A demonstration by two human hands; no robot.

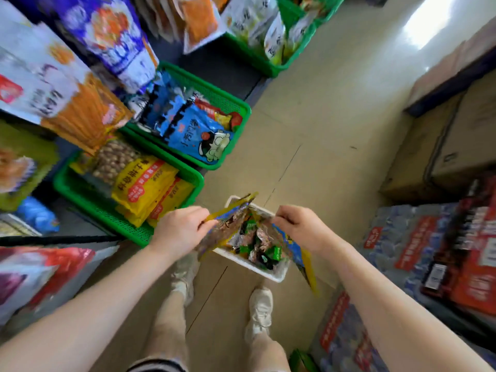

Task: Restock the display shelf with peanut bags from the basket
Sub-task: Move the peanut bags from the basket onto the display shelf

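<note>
Each hand holds a peanut bag above a white basket that stands on the tiled floor just ahead of the person's pale shoes. The left peanut bag is a flat pouch with a yellow edge, a blue band and a clear window showing brown nuts; it tilts up and away from the left hand, whose fingers are closed in a pinch on the bag's near edge. The right peanut bag shows the same yellow border and blue panel, and hangs down and outward below the right hand, which is curled closed on its top corner. Both bags are blurred, so their print is unreadable.

Between the two hands, the basket holds small green and silver wrapped packets beneath the bags.

To the left, on the low shelf, a green tray holds yellow bags and a clear pack of peanuts; it lies just beside the left hand. Beyond it, a second green tray carries blue snack bags. On the right stand cardboard boxes and shrink-wrapped bottle packs.
</note>
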